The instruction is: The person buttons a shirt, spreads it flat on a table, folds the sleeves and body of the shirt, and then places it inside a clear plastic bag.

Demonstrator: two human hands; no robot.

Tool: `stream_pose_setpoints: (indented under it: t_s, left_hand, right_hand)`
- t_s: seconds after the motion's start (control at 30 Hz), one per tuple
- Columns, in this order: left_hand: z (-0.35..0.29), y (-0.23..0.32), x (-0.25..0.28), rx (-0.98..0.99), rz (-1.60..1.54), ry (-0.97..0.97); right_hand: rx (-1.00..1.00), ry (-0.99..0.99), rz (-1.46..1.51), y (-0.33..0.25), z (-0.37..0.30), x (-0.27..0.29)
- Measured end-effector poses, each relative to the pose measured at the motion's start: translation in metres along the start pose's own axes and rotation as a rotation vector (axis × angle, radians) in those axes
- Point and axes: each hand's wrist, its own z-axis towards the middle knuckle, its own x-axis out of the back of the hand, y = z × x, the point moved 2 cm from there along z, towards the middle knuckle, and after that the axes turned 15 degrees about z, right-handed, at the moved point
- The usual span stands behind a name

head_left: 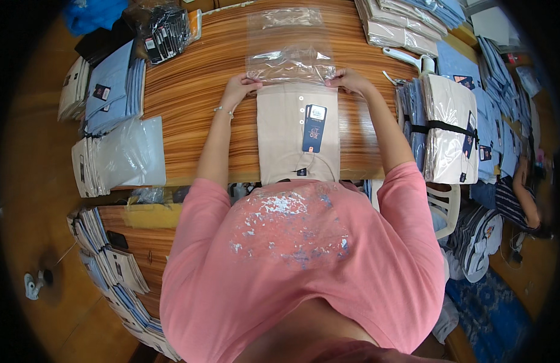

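Both hands pinched the mouth of a clear plastic bag [289, 45] at twelve o'clock, left hand [236, 91] and right hand [348, 80] holding it open against the far edge of a folded beige shirt [283, 136] centred on the wooden table [189, 91].

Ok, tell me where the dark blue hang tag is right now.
In the head view, the dark blue hang tag lies on the folded beige shirt at the middle of the striped wooden table, right of the shirt's white buttons and nearer the right hand.
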Motion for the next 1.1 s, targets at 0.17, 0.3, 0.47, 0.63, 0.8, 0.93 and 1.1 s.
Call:
stream_pose_setpoints:
  t_s: [0.17, 0.3, 0.47, 0.63, 0.8, 0.93, 1.1]
  left_hand:
    - [0.008, -0.011, -0.005, -0.083, 0.093, -0.012]
    - [-0.005, 0.012, -0.001, 0.068, 0.170, -0.139]
    - [0.005, 0.000, 0.001, 0.115, 0.136, -0.098]
    - [0.004, -0.009, 0.006, 0.089, 0.156, 0.028]
    - [-0.007, -0.001, 0.009, 0.140, 0.180, -0.176]
    - [-0.001, 0.012, -0.003, 0.151, 0.292, -0.304]
    - [-0.011, 0.018, -0.003, 0.155, 0.211, -0.301]
  right_hand:
    - [-0.055, -0.019, 0.023, 0.002, -0.005, 0.007]
    - [0.030, -0.065, 0.046, 0.006, -0.010, 0.004]
    - [-0.053, -0.039, 0.012, 0.007, -0.002, 0.009]
    - [-0.017, -0.137, 0.051, 0.000, 0.010, -0.007]
    - [0.026, -0.122, 0.071, 0.006, 0.011, 0.002]
    - [0.143, -0.145, 0.072, 0.028, 0.022, 0.025]
    - [-0.197, -0.222, 0.065, 0.013, -0.014, 0.015]
